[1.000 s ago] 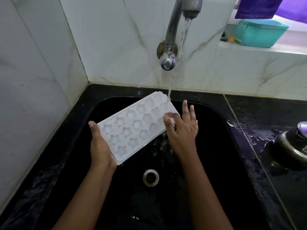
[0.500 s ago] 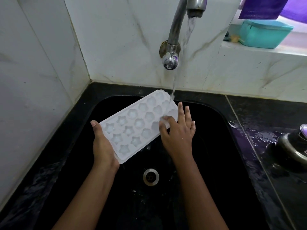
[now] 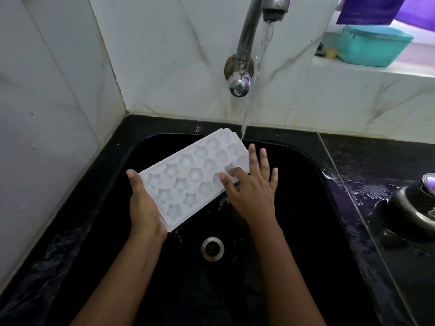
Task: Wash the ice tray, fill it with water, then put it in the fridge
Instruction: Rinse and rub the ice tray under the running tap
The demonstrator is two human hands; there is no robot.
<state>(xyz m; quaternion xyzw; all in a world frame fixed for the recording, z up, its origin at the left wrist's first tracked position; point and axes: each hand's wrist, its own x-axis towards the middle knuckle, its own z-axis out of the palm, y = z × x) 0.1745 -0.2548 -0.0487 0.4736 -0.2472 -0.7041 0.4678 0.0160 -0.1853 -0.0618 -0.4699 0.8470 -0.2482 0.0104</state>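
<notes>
— Marble wall closes off the left, and the black sink runs right along its foot, so I have little room to swing that way.
— What's your hold?
— My left hand grips the near end of the ice tray, thumb along its edge, fingers underneath. The tray hangs tilted over the basin, above the drain, with its far corner at the water stream. My right hand lies spread, thumb pressing the top face, fingers straight past the right edge. Whether they bear it from beneath I cannot tell.
— Risks?
— Wet plastic and only one sure grip: I judge it could slip and drop into the basin. If the stream strikes a cup squarely, it may splash onto the counter, which is wet.
— Room on the right?
— Open basin beside my right hand. The dark pot stands well apart on the counter, so only a wide swing would meet it.
</notes>
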